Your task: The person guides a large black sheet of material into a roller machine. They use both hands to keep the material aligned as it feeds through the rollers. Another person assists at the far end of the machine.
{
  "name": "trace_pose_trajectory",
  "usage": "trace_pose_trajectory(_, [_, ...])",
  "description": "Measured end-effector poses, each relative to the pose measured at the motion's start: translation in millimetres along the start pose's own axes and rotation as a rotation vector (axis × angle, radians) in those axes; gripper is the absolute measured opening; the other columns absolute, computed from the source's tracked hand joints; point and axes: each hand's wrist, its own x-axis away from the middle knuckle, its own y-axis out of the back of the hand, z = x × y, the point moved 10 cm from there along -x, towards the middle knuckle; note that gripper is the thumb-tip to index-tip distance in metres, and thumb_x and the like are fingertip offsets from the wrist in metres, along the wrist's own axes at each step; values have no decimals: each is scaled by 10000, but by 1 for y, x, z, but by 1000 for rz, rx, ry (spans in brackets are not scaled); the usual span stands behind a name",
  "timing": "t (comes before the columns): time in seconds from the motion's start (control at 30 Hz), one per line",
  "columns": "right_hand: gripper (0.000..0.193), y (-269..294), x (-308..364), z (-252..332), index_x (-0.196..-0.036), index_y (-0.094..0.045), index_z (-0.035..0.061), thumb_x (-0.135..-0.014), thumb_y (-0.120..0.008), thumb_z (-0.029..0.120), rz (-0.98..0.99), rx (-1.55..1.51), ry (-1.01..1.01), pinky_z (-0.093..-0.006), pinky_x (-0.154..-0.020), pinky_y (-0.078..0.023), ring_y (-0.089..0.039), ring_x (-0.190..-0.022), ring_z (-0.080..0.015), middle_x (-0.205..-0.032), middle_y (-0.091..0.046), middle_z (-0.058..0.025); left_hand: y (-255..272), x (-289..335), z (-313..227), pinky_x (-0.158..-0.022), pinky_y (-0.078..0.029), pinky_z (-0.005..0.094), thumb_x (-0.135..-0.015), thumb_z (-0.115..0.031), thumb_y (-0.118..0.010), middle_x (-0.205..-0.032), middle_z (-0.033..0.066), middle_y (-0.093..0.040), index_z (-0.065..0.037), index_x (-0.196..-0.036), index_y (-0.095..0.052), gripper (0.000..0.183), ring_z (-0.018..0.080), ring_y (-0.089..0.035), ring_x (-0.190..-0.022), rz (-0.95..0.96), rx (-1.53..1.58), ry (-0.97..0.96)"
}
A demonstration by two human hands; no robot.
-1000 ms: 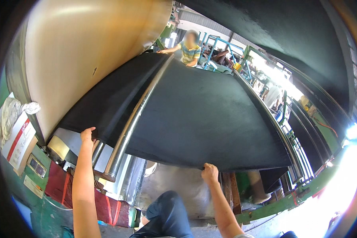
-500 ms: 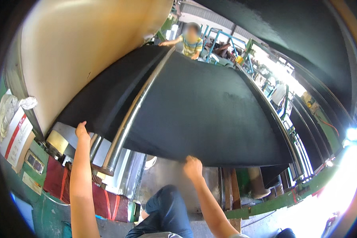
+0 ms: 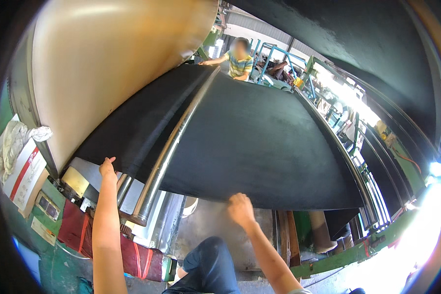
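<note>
A wide black sheet (image 3: pixel 259 142) stretches away from me over a shiny metal roller (image 3: pixel 174 137). My left hand (image 3: pixel 108 167) is at its near edge, left of this roller, beside the large tan drum (image 3: pixel 117 54). Its fingers are closed on the edge, with the thumb showing on top. Toward the middle, my right hand (image 3: pixel 241 209) is closed around the sheet's near edge, its fingers curled and partly hidden. At the far end a co-worker (image 3: pixel 240 61) in a striped shirt has one arm reaching to the sheet's far left corner.
Another metal roller (image 3: pixel 333 132) runs along the sheet's right side. A green machine frame (image 3: pixel 348 255) crosses at lower right. On the left are a white carton (image 3: pixel 25 174) with a cloth (image 3: pixel 14 147) on it and a maroon wrapped bar (image 3: pixel 132 250). Black material (image 3: pixel 377 54) hangs overhead.
The whole view has shifted slightly, so things sit a little lower and farther right. Both hands stay at the sheet's near edge; the left thumb now points more to the right.
</note>
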Motion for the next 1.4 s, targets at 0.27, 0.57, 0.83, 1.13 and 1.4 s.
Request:
trace_pose_trajectory(0.27, [147, 5, 43, -111, -821, -618, 20, -705, -537, 60, 24, 259, -352, -432, -800, -456, -596, -872, -326, -865, -647, -158, -15, -24, 13, -489, -422, 303, -954, -416, -452, -806, 45, -650, -145, -848, -733, 404, 160, -558, -627, 107, -34, -25])
trace_pose_trajectory(0.57, [67, -13, 37, -44, -756, -561, 30, -693, -567, 52, -17, 65, -241, -451, -726, -472, -600, -788, -339, -761, -621, -153, -15, 1, 3, -449, -371, 266, -944, -415, -474, -751, 9, -646, -145, -863, -727, 378, 131, -538, -562, 115, 68, -10])
trace_pose_trajectory(0.83, [79, -40, 23, 12, -787, -558, 27, -741, -506, 66, 9, -7, -168, -451, -730, -465, -599, -802, -354, -791, -617, -172, -8, -10, -1, -588, -409, 289, -935, -419, -481, -850, -3, -650, -164, -882, -742, 369, 126, -553, -715, 132, 72, -69])
trace_pose_trajectory(1.13, [205, -16, 1, 9, -900, -592, 20, -710, -558, 89, 15, -50, -29, -443, -832, -434, -539, -958, -344, -947, -579, -170, -4, -19, 4, -534, -389, 272, -936, -433, -469, -848, -15, -647, -192, -890, -745, 370, 119, -532, -673, 117, 72, -28])
trace_pose_trajectory(1.4, [169, 10, 25, -88, -849, -605, 17, -688, -555, 22, -16, 134, -289, -430, -827, -446, -576, -912, -335, -882, -625, -165, -24, 1, 2, -517, -407, 271, -931, -404, -515, -830, -10, -643, -183, -902, -744, 320, 113, -522, -629, 223, 38, -8])
